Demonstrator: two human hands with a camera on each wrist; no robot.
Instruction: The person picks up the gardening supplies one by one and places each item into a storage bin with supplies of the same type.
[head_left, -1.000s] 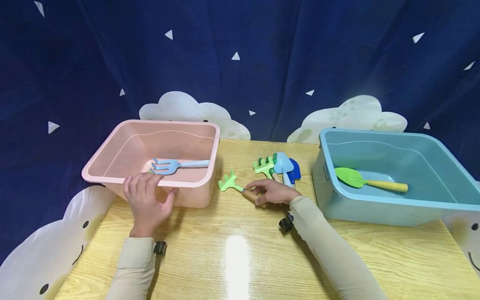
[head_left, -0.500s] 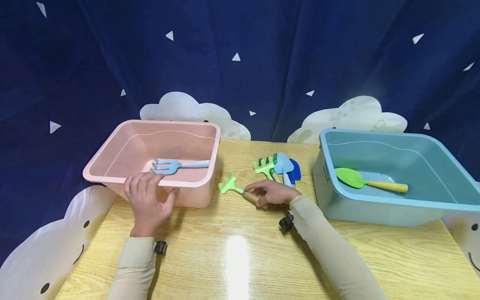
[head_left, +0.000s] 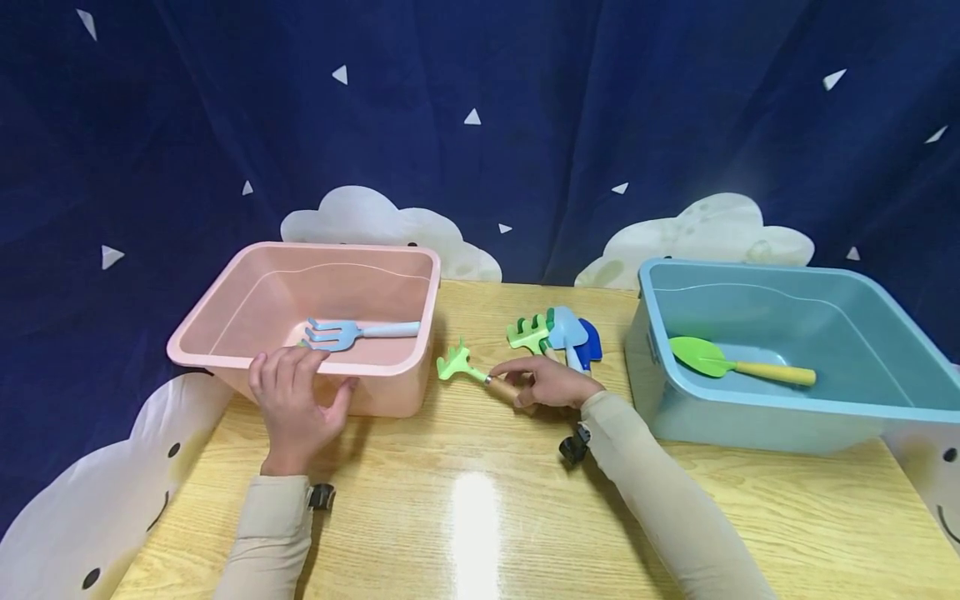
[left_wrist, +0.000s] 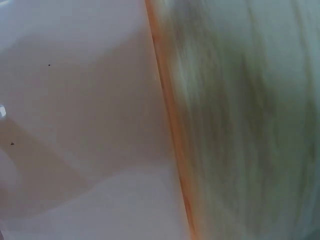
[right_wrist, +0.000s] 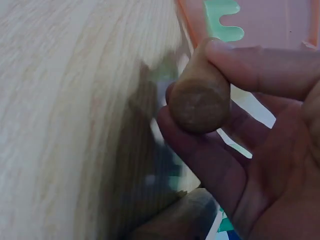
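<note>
The green rake (head_left: 459,365) I pinched between fingers of my right hand (head_left: 551,383); my left hand (head_left: 296,404) gripped the pink bin (head_left: 393,392).

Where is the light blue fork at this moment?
In the head view, the light blue fork lies inside the pink bin on the left, just beyond the left hand at the bin's near rim.

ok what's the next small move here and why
Probably lift the green rake toward the pink bin: the right hand pinches its wooden handle, the rake points toward that bin, and another pronged tool, the blue fork, lies inside it, while the teal bin holds a green trowel.
</note>
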